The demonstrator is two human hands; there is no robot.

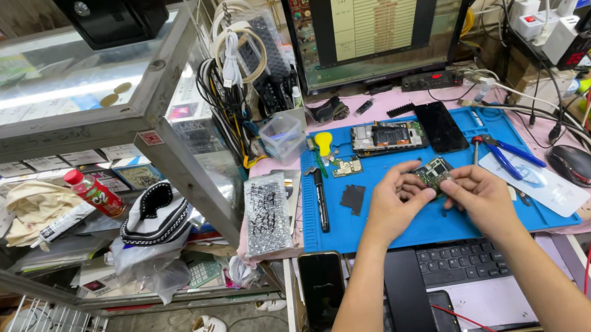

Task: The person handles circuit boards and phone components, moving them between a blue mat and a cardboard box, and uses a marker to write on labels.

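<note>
- The left hand and the right hand meet over the blue work mat, fingers pinched narrowly on a small green circuit board held between them just above the mat.
- At 12 o'clock from the board lies an opened phone chassis, with a black phone screen just beside it.
- At 3 o'clock sit blue-handled pliers, and beyond them a computer mouse.
- At 9 o'clock lie a black square part and a black pen-shaped tool.
- At 6 o'clock is a keyboard.
</note>
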